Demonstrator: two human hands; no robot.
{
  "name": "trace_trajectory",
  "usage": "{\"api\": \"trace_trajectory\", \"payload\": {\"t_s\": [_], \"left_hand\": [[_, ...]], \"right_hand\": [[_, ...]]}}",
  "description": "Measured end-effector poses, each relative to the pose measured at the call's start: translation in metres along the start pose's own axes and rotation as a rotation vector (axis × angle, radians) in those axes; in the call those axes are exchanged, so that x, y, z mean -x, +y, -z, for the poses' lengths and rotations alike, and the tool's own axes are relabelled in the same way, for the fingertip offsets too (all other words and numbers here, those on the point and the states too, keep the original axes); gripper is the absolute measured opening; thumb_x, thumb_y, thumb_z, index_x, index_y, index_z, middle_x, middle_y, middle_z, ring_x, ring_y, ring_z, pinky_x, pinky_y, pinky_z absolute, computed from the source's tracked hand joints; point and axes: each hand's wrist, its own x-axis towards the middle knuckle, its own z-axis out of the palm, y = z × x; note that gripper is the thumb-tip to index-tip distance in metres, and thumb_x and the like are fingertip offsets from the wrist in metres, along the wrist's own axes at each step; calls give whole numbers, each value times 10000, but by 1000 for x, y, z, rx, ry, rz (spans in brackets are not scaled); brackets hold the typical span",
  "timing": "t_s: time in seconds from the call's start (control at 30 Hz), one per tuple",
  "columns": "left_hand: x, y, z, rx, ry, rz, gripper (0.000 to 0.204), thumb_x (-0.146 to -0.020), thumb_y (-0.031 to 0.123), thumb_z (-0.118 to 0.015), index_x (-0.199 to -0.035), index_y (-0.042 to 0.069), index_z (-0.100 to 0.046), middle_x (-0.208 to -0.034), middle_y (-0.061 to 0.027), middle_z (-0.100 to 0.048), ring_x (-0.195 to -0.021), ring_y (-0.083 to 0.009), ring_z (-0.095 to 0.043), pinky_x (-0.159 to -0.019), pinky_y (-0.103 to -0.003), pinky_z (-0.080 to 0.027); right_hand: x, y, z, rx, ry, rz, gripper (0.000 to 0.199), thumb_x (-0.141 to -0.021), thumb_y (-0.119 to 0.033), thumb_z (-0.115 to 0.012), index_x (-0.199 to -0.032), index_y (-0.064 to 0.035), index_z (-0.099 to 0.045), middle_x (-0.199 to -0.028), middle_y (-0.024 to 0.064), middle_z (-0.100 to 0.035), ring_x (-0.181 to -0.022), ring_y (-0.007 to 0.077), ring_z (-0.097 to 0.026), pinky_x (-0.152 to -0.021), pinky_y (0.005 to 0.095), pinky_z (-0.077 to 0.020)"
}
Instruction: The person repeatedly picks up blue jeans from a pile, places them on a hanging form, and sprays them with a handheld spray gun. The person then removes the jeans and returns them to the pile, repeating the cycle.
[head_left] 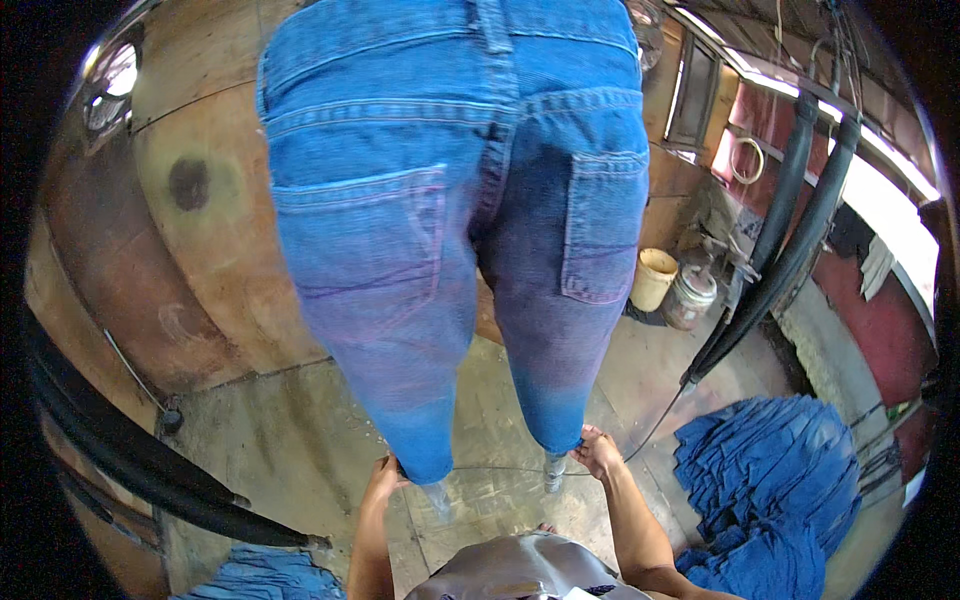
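A pair of blue jeans [450,220] hangs upright in front of me, back pockets facing me, stretched over a form with metal feet showing below the hems. The lower legs have a purple tint. My left hand [387,472] grips the hem of the left leg. My right hand [597,450] holds the hem of the right leg. Both forearms rise from the lower edge.
Brown panel wall [200,250] stands behind the jeans. A heap of blue jeans [770,480] lies at right, another pile [265,578] at lower left. Two buckets [670,285] stand on the concrete floor. Thick black hoses [790,230] run at right and at left [130,460].
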Motion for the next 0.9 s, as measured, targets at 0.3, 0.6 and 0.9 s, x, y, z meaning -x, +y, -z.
{"api": "trace_trajectory", "payload": {"t_s": [0.3,0.6,0.9], "left_hand": [[-83,-14,22,414,33,-76,337,-1001,242,-465,-1162,21,-663,-957,-106,-704,-828,-212,-664,-675,-366,-531],[-164,12,80,331,275,-346,320,-948,262,-543,-1033,-14,-680,-1009,-98,-698,-873,-204,-641,-751,-402,-519],[-142,18,39,488,37,-367,527,-1057,400,-412,-1384,0,-514,-1275,-120,-642,-1134,-272,-637,-987,-439,-508]], "right_hand": [[-37,3,-33,93,267,14,215,-999,-301,-482,-1010,-116,-590,-700,-15,-426,-584,129,-420,-552,288,-401],[7,36,-47,-62,420,80,177,-940,-233,-569,-978,-118,-698,-784,-1,-614,-626,110,-529,-547,298,-439],[74,48,-36,100,582,544,43,-924,-42,-613,-923,-85,-610,-828,-4,-606,-741,101,-551,-655,273,-457]]}}
